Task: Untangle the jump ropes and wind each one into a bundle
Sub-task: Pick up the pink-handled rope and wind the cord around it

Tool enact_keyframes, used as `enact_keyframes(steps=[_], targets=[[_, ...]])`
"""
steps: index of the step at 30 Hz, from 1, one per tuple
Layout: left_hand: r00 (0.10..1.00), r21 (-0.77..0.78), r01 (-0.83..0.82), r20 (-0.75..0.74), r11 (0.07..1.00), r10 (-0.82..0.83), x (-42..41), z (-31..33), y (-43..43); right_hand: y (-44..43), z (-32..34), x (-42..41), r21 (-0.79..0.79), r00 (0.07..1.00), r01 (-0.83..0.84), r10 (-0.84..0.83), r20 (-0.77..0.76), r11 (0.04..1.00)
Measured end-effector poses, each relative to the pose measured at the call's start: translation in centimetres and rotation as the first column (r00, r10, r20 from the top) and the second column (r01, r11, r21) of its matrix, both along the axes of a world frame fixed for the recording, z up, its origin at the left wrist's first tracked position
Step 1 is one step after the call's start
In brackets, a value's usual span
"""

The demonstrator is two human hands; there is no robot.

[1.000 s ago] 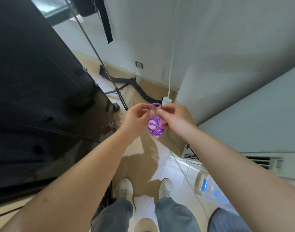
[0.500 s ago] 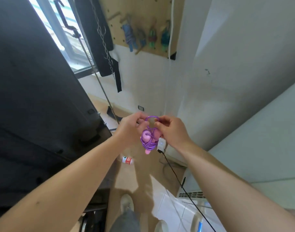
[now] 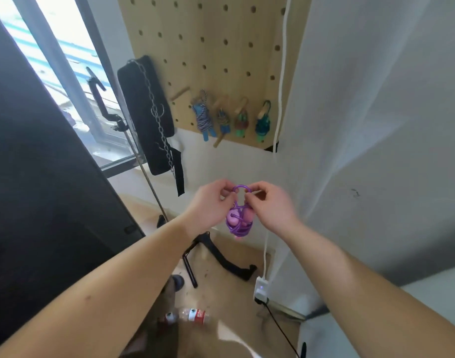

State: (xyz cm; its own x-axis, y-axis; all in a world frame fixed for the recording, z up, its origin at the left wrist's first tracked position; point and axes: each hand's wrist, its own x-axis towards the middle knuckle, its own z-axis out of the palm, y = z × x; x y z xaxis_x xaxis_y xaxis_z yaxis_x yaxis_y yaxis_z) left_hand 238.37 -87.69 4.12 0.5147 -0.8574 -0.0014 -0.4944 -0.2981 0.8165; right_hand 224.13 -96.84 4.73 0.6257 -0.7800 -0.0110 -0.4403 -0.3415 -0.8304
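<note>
A purple jump rope bundle (image 3: 238, 223) with pink handles hangs in the air between my hands, its cord wound round the handles. A small loop of purple cord sticks up at the top. My left hand (image 3: 210, 202) pinches the left side of that loop. My right hand (image 3: 270, 205) pinches its right side. Several other wound jump rope bundles (image 3: 203, 117) hang from wooden pegs on the pegboard (image 3: 213, 47) above and beyond my hands.
A black strap pad with a chain (image 3: 146, 112) hangs left of the pegboard beside a window. A dark panel fills the left. On the floor lie a plastic bottle (image 3: 195, 315), black stand legs (image 3: 221, 259) and a white power strip (image 3: 261, 288). A white wall stands at right.
My view has tilted up from the floor to the pegboard. Both hands have kept hold of the purple bundle by its top loop and lifted it toward the wall.
</note>
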Motion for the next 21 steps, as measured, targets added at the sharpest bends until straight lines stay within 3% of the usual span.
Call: enact_keyframes(steps=[6, 14, 21], targets=[[0.998, 0.021, 0.036, 0.043, 0.999, -0.036, 6.6, -0.5, -4.1, -3.5, 0.0, 5.5, -0.074, 0.999, 0.01, -0.012, -0.033, 0.997], [0.992, 0.103, -0.096, 0.085, 0.99, 0.088, 15.9, -3.9, -11.8, -11.3, -3.2, 15.8, -0.021, 0.996, -0.041, 0.039, -0.081, 0.999], [0.983, 0.256, -0.176, 0.096, 0.951, 0.156, 22.4, -6.0, -18.7, -18.0, -5.7, 22.5, 0.123, 0.999, 0.01, -0.004, -0.049, 0.992]])
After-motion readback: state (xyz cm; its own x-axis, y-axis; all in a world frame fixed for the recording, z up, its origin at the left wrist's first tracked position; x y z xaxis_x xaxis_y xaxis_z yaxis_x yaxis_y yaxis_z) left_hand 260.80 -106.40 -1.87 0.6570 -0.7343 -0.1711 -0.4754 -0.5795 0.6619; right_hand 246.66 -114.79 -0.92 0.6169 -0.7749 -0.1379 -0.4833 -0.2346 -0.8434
